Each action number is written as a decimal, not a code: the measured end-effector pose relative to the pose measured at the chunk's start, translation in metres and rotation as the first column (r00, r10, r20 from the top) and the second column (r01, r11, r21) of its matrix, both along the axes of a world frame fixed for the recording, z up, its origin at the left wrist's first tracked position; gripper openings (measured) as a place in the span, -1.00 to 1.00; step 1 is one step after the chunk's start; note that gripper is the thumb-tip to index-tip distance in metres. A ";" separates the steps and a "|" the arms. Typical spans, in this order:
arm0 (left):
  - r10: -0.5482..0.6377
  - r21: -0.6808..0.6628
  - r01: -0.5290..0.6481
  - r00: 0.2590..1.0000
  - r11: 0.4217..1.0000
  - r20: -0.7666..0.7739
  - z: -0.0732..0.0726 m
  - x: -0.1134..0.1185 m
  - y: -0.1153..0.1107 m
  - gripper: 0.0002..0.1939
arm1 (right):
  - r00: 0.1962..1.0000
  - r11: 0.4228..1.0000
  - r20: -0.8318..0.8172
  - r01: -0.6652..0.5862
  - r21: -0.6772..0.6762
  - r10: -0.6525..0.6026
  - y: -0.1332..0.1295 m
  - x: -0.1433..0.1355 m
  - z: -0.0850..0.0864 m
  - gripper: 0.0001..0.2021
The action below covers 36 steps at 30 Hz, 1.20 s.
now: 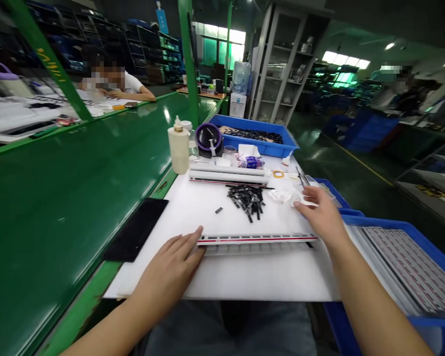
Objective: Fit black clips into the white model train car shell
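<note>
While left hand [170, 267] touches one casing [257, 240], one strip [218, 210] lies apart.

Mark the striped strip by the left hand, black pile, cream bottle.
Striped strip [257, 241], head view: its red stripe.
Black pile [247, 199], head view: its middle.
Cream bottle [179, 152], head view: its body.

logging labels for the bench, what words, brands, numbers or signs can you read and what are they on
Nothing is clearly readable.
Slanted green post: yellow marks, too blurred.
Hanging blue sign: pale marks, too small.
Purple-blue packet: print too blurred.
Water dispenser: label too small.
</note>
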State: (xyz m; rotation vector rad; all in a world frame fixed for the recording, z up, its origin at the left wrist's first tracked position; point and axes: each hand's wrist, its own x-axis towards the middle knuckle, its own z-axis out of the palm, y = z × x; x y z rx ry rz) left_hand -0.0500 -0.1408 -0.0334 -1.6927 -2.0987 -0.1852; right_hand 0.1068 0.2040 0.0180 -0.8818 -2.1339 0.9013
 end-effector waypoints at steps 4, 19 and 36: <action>0.067 -0.044 -0.066 0.997 0.997 0.038 0.004 -0.002 0.005 -0.73 | 0.932 0.984 0.321 -0.180 0.005 0.169 0.021 -0.020 -0.005 -0.44; 0.215 -0.013 -0.219 0.939 0.976 0.267 0.016 0.005 0.046 -0.72 | 0.641 0.642 -0.453 -0.746 -0.176 0.620 -0.071 -0.064 0.049 -0.58; 0.205 0.073 -0.242 0.921 0.968 0.330 0.009 0.008 0.047 -0.68 | 0.622 0.461 -0.704 -0.765 -0.450 0.343 -0.107 -0.080 0.013 -0.73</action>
